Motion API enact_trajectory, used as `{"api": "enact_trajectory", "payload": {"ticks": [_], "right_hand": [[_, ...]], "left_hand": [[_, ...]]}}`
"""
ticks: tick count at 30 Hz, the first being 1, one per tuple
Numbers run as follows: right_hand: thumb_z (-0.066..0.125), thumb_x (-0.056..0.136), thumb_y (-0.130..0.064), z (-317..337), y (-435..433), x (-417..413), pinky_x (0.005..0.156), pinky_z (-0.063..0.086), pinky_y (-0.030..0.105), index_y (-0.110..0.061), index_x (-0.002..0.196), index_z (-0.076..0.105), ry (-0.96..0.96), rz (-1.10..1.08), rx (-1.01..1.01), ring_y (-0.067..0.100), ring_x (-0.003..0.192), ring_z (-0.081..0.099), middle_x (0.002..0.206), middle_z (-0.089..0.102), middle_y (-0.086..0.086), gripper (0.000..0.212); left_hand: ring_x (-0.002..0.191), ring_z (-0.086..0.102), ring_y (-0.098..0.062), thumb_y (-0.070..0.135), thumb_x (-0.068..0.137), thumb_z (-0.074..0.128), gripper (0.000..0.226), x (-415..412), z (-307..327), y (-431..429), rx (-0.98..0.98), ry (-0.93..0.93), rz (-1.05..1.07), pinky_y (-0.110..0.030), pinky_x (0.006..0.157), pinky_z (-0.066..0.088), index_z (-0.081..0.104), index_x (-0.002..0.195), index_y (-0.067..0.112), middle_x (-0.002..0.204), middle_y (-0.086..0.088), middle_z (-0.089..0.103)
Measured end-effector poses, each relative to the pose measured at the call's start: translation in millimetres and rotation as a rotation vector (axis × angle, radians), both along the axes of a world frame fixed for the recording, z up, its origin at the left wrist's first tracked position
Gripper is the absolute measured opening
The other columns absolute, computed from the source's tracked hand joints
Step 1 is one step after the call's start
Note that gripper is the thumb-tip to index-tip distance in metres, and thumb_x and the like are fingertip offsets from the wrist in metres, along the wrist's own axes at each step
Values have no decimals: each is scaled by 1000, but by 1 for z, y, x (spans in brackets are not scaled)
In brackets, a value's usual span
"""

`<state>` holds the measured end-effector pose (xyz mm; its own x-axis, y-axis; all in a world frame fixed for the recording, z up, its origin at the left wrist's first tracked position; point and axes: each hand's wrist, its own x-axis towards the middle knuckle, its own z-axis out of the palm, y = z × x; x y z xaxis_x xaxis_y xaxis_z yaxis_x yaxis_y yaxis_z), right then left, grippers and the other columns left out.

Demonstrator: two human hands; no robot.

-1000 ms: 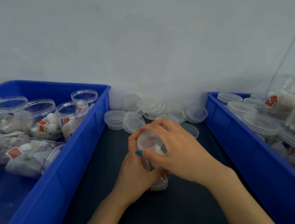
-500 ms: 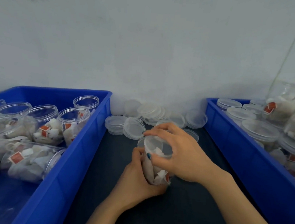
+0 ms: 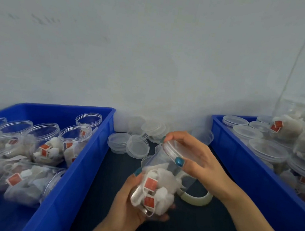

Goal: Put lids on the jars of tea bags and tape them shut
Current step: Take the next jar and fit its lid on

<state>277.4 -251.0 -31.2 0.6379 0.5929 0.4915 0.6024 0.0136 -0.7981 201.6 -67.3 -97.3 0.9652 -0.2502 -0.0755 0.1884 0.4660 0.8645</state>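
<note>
A clear plastic jar (image 3: 158,181) of white tea bags with red tags is held tilted above the dark table, its mouth pointing up and to the right. My left hand (image 3: 132,205) cups the jar's bottom. My right hand (image 3: 197,160) grips the clear lid (image 3: 172,149) sitting on the jar's mouth, thumb on the lid's rim. A roll of clear tape (image 3: 196,197) lies on the table just behind the jar, partly hidden by my right wrist.
A blue bin (image 3: 74,173) on the left holds several open jars of tea bags. A blue bin (image 3: 249,175) on the right holds lidded jars. Loose clear lids (image 3: 138,145) are piled against the wall between the bins.
The jar stood upright on the table under both hands; now it is lifted and tipped sideways, lid towards the right, and the tape roll behind it shows.
</note>
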Motion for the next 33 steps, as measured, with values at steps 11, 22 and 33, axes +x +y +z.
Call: {"api": "enact_trajectory", "payload": {"ticks": [11, 22, 33], "right_hand": [[43, 92, -70, -8, 9, 5, 103, 47, 33, -55, 129, 58, 117, -141, -64, -4, 128, 51, 134, 56, -31, 43], [54, 87, -62, -15, 14, 9, 96, 55, 30, -31, 129, 61, 205, -146, 26, 8, 113, 67, 121, 68, -15, 52], [59, 82, -58, -26, 9, 16, 91, 55, 27, -30, 125, 63, 281, -88, 35, 11, 114, 66, 121, 69, -10, 51]], "left_hand": [[98, 73, -34, 67, 54, 86, 83, 12, -8, -13, 14, 33, 250, -44, 73, 61, 71, 120, 19, 118, -17, 72], [89, 75, -28, 68, 21, 93, 117, 13, -15, -11, 119, -24, 366, -39, 64, 59, 57, 123, 25, 105, -11, 76], [90, 71, -34, 54, 73, 76, 70, 1, 1, -6, -112, 238, 32, -42, 71, 61, 69, 126, 9, 120, -25, 68]]}}
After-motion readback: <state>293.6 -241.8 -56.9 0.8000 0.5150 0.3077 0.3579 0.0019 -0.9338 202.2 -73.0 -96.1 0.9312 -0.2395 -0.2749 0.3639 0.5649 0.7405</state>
